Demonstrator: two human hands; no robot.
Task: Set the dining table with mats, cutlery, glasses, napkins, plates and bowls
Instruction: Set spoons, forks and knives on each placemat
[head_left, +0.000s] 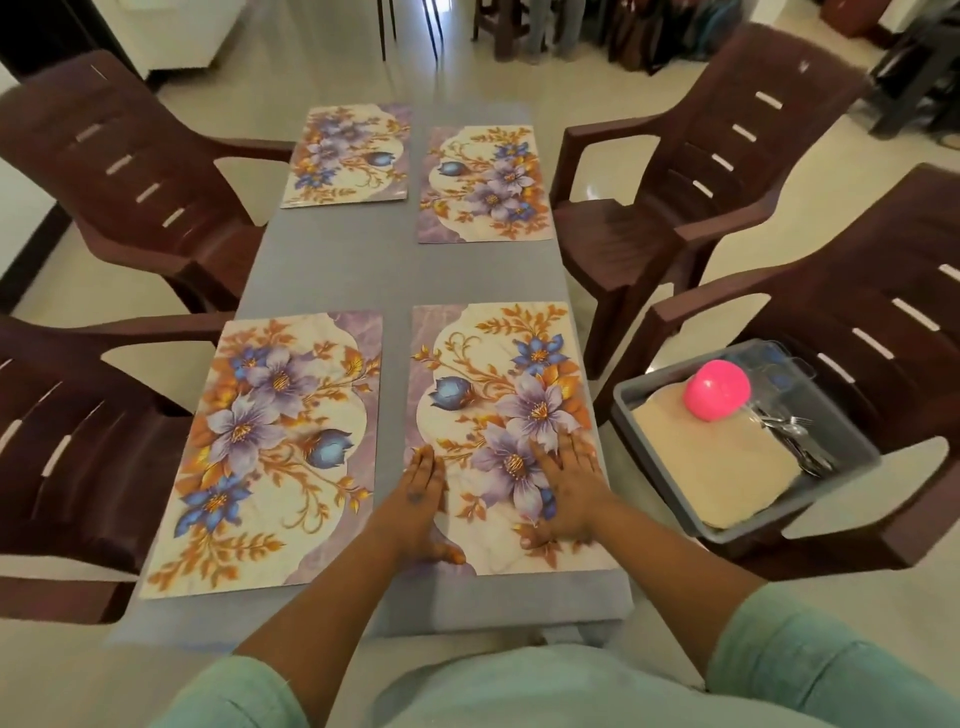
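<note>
On near right mat (498, 405) | left hand (423, 499), right hand (569, 488) pressing flat, fingers straight | writing: none legible

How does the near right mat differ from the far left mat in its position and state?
The near right mat has the left hand and the right hand resting flat on it; the far left mat is untouched. The near right mat has its purple band on the left edge; the far left mat has it on the right. Both show the same floral print and lie flat on the grey table.
</note>
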